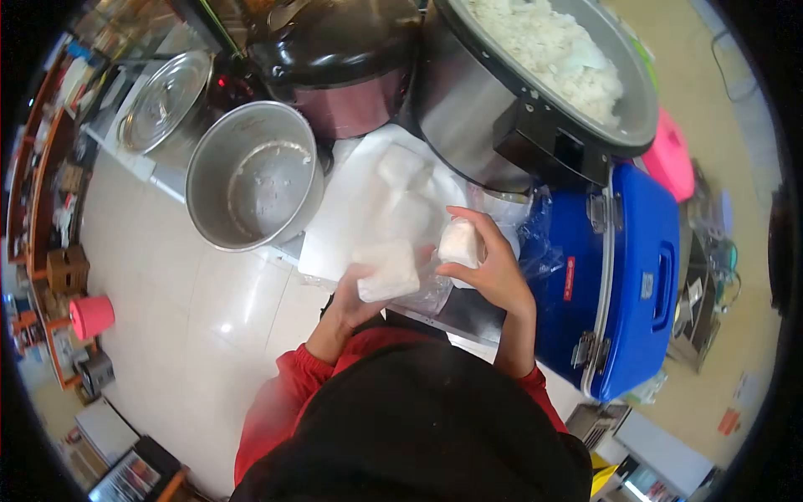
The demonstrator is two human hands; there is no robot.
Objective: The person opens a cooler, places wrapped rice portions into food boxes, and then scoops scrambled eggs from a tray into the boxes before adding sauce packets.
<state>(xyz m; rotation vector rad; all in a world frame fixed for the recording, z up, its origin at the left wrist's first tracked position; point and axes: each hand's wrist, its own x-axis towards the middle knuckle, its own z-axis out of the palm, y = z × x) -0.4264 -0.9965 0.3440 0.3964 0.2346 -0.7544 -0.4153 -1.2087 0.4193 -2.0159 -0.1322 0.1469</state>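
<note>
My left hand (355, 299) is closed around a white, box-shaped wrapped packet (389, 272). Its fingers curl under and behind the packet. To the right, my right hand (499, 266) grips a smaller white wrapped packet (460, 243) between thumb and fingers. What is inside either packet is hidden. Beyond my hands, white paper (347, 201) is spread out with several blurred white packets (403, 169) on it. Clear plastic (433, 293) lies crumpled below and between my hands.
A big rice cooker (468, 109) full of cooked rice (556, 54) stands beyond my right hand. Beside it are a dark-lidded cooker (343, 100), an inner pot (251, 180) with a few grains, and a lidded pot (171, 100). A blue cooler box (627, 284) sits at right.
</note>
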